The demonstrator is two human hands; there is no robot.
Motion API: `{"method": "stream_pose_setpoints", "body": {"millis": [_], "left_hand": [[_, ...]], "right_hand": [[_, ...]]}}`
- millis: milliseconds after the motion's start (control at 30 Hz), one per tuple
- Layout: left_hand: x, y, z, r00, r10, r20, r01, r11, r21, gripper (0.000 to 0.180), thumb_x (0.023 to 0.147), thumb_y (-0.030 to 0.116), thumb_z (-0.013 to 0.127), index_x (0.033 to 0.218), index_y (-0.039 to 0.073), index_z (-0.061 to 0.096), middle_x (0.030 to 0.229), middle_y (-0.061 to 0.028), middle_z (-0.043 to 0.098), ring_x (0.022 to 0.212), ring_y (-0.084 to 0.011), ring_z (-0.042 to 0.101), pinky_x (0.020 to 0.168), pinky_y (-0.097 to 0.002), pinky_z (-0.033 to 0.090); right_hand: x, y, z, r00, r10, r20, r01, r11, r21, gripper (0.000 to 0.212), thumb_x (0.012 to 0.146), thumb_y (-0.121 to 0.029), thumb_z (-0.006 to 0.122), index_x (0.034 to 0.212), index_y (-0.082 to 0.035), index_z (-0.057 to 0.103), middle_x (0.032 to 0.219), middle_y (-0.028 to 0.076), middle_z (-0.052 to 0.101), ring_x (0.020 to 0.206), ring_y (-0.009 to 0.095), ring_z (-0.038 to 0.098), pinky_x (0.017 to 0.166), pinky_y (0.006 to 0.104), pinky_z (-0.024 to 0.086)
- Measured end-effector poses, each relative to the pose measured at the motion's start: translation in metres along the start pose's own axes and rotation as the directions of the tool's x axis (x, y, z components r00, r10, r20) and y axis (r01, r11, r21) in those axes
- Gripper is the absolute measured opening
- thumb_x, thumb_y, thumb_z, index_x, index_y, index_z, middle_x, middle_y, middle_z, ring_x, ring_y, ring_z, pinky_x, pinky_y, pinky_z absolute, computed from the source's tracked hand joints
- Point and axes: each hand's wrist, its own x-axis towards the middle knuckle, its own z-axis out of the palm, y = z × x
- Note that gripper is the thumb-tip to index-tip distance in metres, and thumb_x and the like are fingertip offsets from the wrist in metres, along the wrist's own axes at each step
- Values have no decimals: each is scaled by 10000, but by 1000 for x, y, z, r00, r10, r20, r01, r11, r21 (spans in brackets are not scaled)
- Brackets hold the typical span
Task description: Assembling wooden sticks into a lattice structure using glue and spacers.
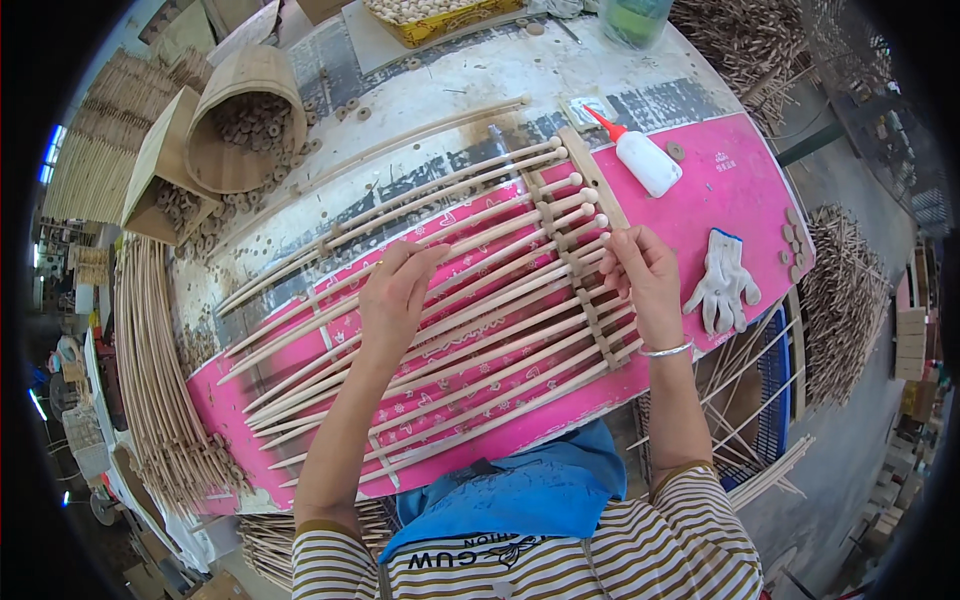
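Several thin wooden rods (470,297) lie side by side across the pink tabletop, some with round wooden beads (587,196) on their right ends. Brown wooden discs (574,268) form a row across the rods near those ends. My left hand (398,292) is closed over the middle of the rods, its fingertips pinching one of them. At the right ends, my right hand (645,275) is closed with thumb and fingers together; what they pinch is too small to make out. A wooden strip (592,180) borders the beaded ends.
Beyond my right hand are a white glue bottle (648,163) with a red nozzle and a white glove (722,283). A wooden bucket (240,115) spills discs at the far left. Bundled rods (160,350) line the left edge. A yellow basket (445,20) of beads sits at the back.
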Motion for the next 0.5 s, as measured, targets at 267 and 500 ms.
{"method": "stream_pose_setpoints", "body": {"millis": [267, 500], "left_hand": [[5, -8, 14, 1000, 0, 21, 0, 1000, 25, 260, 964, 64, 703, 1200, 141, 780, 1044, -57, 677, 928, -267, 693, 754, -392, 555], [2, -9, 20, 998, 62, -3, -61, 989, 134, 283, 939, 50, 709, 1202, 132, 774, 1011, -62, 650, 921, -268, 656, 764, -402, 532]], "right_hand": [[0, 5, -8, 999, 21, 28, -23, 998, 62, 263, 1100, -326, 632, 1004, -85, 673, 790, -28, 671, 635, 24, 594, 533, 173, 409], [1, 4, -4, 998, 21, 61, -26, 997, 79, 240, 1109, -294, 615, 1052, -72, 685, 795, -31, 668, 642, 24, 600, 539, 169, 415]]}}
